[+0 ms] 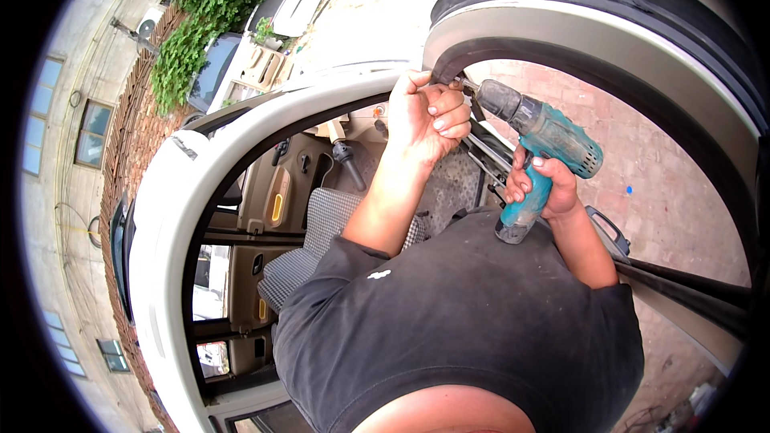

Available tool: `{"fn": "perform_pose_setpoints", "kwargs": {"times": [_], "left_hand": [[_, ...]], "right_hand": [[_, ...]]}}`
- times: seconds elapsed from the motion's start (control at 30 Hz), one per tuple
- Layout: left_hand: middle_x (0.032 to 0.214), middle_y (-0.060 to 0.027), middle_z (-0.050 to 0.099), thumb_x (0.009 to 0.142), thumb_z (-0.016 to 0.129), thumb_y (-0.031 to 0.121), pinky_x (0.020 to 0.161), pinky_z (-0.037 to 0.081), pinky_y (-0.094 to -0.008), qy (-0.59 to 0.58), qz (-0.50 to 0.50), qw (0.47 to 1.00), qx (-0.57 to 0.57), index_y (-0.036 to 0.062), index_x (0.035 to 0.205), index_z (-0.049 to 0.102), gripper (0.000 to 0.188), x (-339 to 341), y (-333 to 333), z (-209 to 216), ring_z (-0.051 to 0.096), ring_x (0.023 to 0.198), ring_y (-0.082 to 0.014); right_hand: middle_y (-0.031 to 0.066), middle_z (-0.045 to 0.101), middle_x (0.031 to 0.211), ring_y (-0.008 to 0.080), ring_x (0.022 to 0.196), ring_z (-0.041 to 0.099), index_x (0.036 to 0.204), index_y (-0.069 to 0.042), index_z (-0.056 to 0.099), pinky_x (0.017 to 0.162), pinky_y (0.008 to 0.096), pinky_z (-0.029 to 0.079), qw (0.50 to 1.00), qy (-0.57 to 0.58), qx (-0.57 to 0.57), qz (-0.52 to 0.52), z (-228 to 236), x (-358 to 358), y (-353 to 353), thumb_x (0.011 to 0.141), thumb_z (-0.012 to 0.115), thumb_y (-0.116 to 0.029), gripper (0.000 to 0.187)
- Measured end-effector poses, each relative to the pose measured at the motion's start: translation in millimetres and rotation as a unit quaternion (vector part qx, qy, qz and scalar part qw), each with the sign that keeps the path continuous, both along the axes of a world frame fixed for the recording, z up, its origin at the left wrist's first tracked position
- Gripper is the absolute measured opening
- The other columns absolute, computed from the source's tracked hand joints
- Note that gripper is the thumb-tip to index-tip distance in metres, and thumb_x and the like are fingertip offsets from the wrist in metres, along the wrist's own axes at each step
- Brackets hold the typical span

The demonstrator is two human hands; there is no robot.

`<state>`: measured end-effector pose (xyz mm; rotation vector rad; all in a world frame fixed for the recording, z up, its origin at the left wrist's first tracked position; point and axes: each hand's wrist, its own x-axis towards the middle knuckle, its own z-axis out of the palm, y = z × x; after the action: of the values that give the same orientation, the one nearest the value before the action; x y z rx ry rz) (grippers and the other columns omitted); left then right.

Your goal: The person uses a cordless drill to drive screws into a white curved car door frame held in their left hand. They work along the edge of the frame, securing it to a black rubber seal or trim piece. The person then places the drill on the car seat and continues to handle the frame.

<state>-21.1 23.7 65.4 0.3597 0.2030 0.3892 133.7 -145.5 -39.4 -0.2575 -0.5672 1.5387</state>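
drill [557, 132] sits firm in the right hand [553, 180]; curled left hand [431, 119] (holding something? cannot tell) by the door frame's [561, 26] edge should avoid the chuck [499, 99].

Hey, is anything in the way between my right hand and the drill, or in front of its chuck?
Nothing visible separates your right hand from the teal cordless drill; it already grips the handle. Your left hand, however, is close in front of the chuck.

two hands [429, 122], one teal drill [555, 133], one dark shirt [457, 313], two yellow door inserts [277, 207].
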Motion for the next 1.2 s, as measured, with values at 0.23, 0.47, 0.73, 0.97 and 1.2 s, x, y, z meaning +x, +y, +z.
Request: {"fn": "perform_pose_setpoints", "kwargs": {"times": [0.23, 0.47, 0.73, 0.97, 1.2], "left_hand": [[0.054, 0.0024, 0.032, 0.086, 0.052, 0.037, 0.044, 0.03, -0.0299, 0.035, 0.017, 0.999, 0.0, 0.0013, 0.088, 0.052, 0.036, 1.4, -1.6, 2.9, 0.035, 0.046, -0.0141], [0.055, 0.0021, 0.032, 0.086, 0.051, 0.037, 0.044, 0.029, -0.03, 0.034, 0.015, 0.999, 0.002, 0.0016, 0.089, 0.051, 0.036, 1.8, -2.2, 3.8, 0.036, 0.046, -0.0145], [0.056, 0.0021, 0.032, 0.088, 0.05, 0.039, 0.045, 0.029, -0.0301, 0.031, 0.008, 0.999, 0.006, 0.0026, 0.091, 0.048, 0.037, 0.4, -0.7, 1.7, 0.036, 0.047, -0.0146], [0.057, 0.0022, 0.033, 0.089, 0.05, 0.04, 0.045, 0.029, -0.0298, 0.02, -0.003, 1.0, 0.008, 0.0025, 0.091, 0.05, 0.038, 0.7, -0.9, 1.5, 0.036, 0.048, -0.0146], [0.057, 0.0023, 0.032, 0.09, 0.049, 0.04, 0.045, 0.03, -0.0298, 0.014, -0.008, 1.0, 0.008, 0.0029, 0.091, 0.05, 0.038, 0.8, -1.2, 0.1, 0.036, 0.048, -0.0145]], "right_hand": [[0.0062, 0.054, 0.067, 0.0219, 0.063, 0.06, 0.103, -0.001, 0.052, 0.067, 0.0399, 0.051, 1.0, -0.006, 0.0, -0.006, 2.4, -0.1, -0.7, 0.087, 0.058, -0.029, 0.033], [0.0062, 0.054, 0.068, 0.0219, 0.064, 0.06, 0.103, -0.002, 0.052, 0.068, 0.0395, 0.051, 1.0, -0.017, -0.006, -0.009, 2.1, 0.9, -1.2, 0.086, 0.058, -0.029, 0.033], [0.0067, 0.053, 0.068, 0.022, 0.064, 0.06, 0.103, -0.001, 0.052, 0.068, 0.0394, 0.051, 1.0, -0.02, -0.002, -0.012, 0.7, 1.5, 0.3, 0.087, 0.059, -0.029, 0.033], [0.0064, 0.053, 0.067, 0.0219, 0.064, 0.061, 0.104, -0.001, 0.051, 0.068, 0.0395, 0.05, 1.0, -0.027, -0.003, -0.016, 1.5, 1.0, -0.6, 0.087, 0.059, -0.028, 0.033], [0.0061, 0.053, 0.067, 0.0215, 0.064, 0.06, 0.103, -0.002, 0.051, 0.068, 0.0393, 0.05, 0.999, -0.039, -0.001, -0.026, 1.3, 0.3, -1.9, 0.087, 0.06, -0.029, 0.032]]}}
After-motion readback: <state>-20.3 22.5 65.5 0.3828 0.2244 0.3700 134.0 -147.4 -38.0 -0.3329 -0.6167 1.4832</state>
